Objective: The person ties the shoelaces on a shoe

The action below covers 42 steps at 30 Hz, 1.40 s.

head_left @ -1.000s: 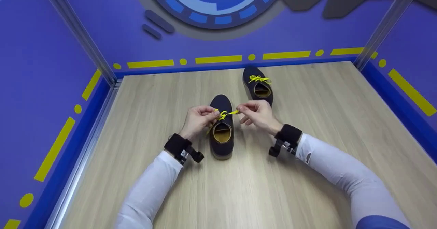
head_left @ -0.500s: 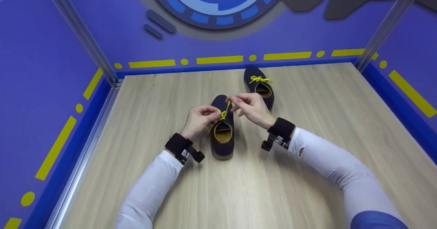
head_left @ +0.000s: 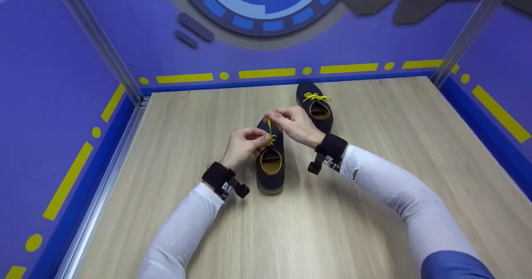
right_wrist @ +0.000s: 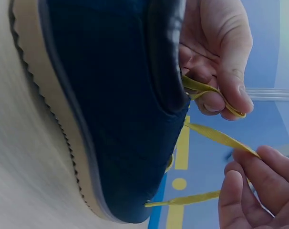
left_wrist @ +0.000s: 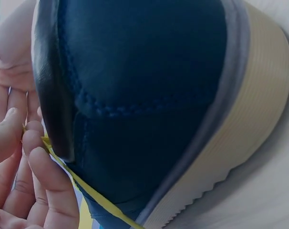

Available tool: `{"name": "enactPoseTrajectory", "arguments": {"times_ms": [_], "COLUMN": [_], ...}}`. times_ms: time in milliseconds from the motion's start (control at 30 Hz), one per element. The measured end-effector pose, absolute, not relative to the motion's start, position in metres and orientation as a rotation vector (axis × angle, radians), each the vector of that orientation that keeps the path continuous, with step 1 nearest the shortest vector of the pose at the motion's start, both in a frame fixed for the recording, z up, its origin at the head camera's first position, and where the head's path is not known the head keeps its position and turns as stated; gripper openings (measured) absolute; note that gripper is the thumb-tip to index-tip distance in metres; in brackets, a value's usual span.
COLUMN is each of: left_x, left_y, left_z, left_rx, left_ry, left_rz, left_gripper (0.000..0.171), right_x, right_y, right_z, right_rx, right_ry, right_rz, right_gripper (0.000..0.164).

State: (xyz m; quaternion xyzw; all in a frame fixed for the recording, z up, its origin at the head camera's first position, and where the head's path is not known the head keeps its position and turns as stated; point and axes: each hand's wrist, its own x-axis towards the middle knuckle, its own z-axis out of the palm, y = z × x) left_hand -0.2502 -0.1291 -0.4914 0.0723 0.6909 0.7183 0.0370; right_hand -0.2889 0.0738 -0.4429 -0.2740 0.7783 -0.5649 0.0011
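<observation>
In the head view a dark lace-up shoe stands toe-forward on the table, its yellow shoelace rising between my hands. My left hand, at the shoe's left side, pinches a lace loop between thumb and fingers. Over the toe, my right hand pinches another strand, drawn up and forward. The right wrist view has two strands running from the shoe to the right hand's fingers. Seen from the left wrist, a strand crosses the shoe's side below my left fingers; the knot area is hidden.
A matching shoe with a tied yellow bow stands behind and to the right, near the back wall. Wood-grain table surrounds both shoes, with blue panels and metal posts at its sides.
My right hand has swung leftward and forward from the shoe's right side to over the toe, carrying its strand from sideways to upright. The left hand stays in place with its loop.
</observation>
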Motion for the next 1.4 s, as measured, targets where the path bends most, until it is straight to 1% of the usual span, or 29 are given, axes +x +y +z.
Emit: {"name": "enactPoseTrajectory", "arguments": {"times_ms": [100, 267, 467, 567, 700, 800, 867, 1000, 1133, 1233, 1400], "left_x": [-0.249, -0.248, -0.244, -0.242, -0.239, -0.239, -0.24, -0.245, -0.247, -0.249, -0.251], "left_y": [-0.129, -0.128, -0.126, -0.124, -0.123, -0.123, -0.123, -0.124, -0.124, -0.123, -0.123], "left_z": [-0.491, -0.493, -0.494, -0.493, -0.487, -0.486, -0.486, -0.488, -0.488, -0.488, -0.488], "left_rx": [0.235, 0.277, 0.391, 0.451, 0.485, 0.505, 0.499, 0.444, 0.39, 0.352, 0.348], "left_ry": [2.165, 2.214, 2.323, 2.37, 2.392, 2.403, 2.411, 2.41, 2.346, 2.295, 2.25], "left_rz": [2.178, 2.154, 2.108, 2.085, 2.042, 2.014, 2.011, 2.027, 2.079, 2.122, 2.172], "left_gripper": [0.014, 0.019, 0.017, 0.014, 0.012, 0.012, 0.012, 0.012, 0.011, 0.01, 0.018], "right_x": [-0.291, -0.291, -0.293, -0.293, -0.291, -0.291, -0.295, -0.303, -0.307, -0.309, -0.31], "right_y": [0.065, 0.05, 0.036, 0.033, 0.035, 0.044, 0.052, 0.072, 0.09, 0.097, 0.098], "right_z": [-0.439, -0.432, -0.434, -0.433, -0.431, -0.427, -0.423, -0.418, -0.419, -0.425, -0.435], "right_rx": [-0.88, -0.929, -0.991, -0.997, -0.959, -0.939, -0.94, -0.937, -0.953, -1.058, -1.236], "right_ry": [2.377, 2.315, 2.404, 2.398, 2.383, 2.391, 2.406, 2.409, 2.367, 2.368, 2.405], "right_rz": [-1.763, -1.732, -1.594, -1.477, -1.263, -1.171, -1.164, -1.24, -1.299, -1.234, -1.13], "right_gripper": [0.033, 0.036, 0.038, 0.046, 0.06, 0.064, 0.059, 0.042, 0.037, 0.03, 0.024]}}
